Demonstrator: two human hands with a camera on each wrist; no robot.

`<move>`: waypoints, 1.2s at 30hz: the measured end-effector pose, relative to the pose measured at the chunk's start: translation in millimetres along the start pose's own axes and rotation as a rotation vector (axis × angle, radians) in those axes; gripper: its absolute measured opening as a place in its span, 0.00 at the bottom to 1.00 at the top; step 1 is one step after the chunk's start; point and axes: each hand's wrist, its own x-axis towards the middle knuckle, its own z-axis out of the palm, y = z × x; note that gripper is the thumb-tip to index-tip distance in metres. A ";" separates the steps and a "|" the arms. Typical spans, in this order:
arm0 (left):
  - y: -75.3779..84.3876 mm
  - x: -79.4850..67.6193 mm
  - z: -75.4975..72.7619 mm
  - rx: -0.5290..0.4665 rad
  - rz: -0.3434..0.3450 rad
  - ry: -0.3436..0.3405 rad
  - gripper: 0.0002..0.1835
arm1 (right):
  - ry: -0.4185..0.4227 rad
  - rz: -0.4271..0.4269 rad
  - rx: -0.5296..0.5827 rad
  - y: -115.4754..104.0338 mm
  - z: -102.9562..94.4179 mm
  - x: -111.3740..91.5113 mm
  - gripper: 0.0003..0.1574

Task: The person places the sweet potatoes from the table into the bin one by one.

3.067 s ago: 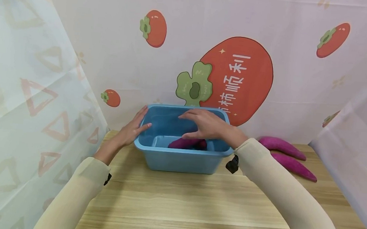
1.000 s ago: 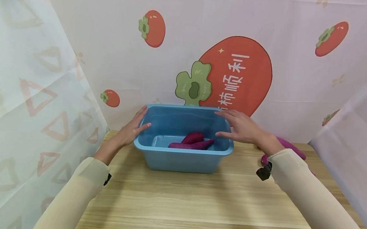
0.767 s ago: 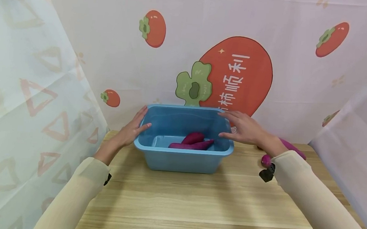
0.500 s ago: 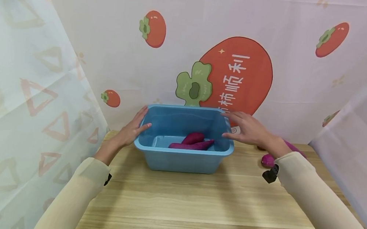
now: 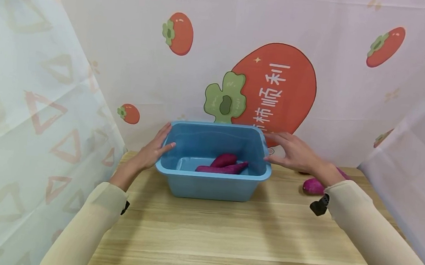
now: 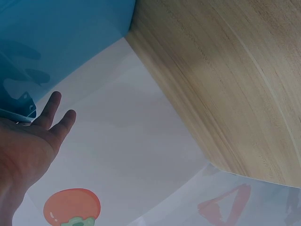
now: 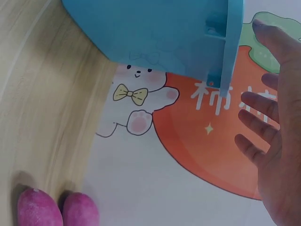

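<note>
Loading seemed underway: two sweet potatoes (image 5: 225, 167) lay in the bin (image 5: 209, 187), left hand (image 5: 152, 151) spread against its left side. The right hand (image 5: 298, 153), fingers apart and empty, likely needed another potato (image 5: 313, 186) from the right.

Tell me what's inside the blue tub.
Two purple sweet potatoes show inside the blue tub, the front one partly covering the other. The tub's front wall hides the nearest strip of floor, so anything there can't be seen.

The blue tub (image 5: 215, 139) is open above, its front wall (image 5: 211, 188) perhaps crowding the nearer sweet potato (image 5: 221, 168).
</note>
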 end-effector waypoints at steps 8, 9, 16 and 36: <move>0.2 0.0 0.8 0.000 0.001 -0.006 0.44 | 0.020 -0.005 0.008 7.0 1.1 -7.5 0.53; -0.2 0.2 1.0 -0.001 0.002 -0.007 0.44 | 0.024 -0.006 0.011 8.0 1.2 -8.2 0.53; -0.9 -0.5 1.8 -0.003 -0.002 -0.004 0.44 | 0.008 0.031 0.012 12.2 0.5 -16.7 0.53; -1.8 0.7 2.0 -0.010 -0.005 -0.002 0.44 | -0.022 0.092 -0.016 27.9 -0.2 -40.0 0.51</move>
